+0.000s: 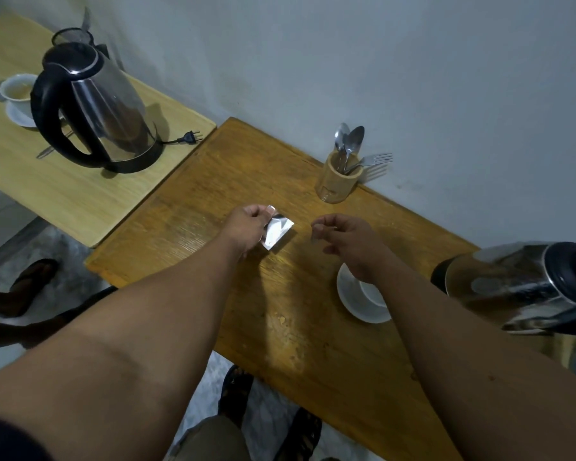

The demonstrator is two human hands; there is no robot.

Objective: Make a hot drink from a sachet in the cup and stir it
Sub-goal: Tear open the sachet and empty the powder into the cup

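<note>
Left hand (246,224) grip pinched shut on foil sachet (277,232), upper corner. Sachet light, crinkly, slippery; hold near edge. Right hand (343,237) grip loosely curled; tiny pinched scrap possible, cannot tell. Cup (373,291) under right wrist.

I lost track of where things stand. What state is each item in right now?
sachet: pinched in left hand
right hand: fingers curled, contents unclear
cup: upright on saucer, mostly hidden by the arm
near kettle: lid closed
far kettle: unplugged
spoons: upright in holder
</note>
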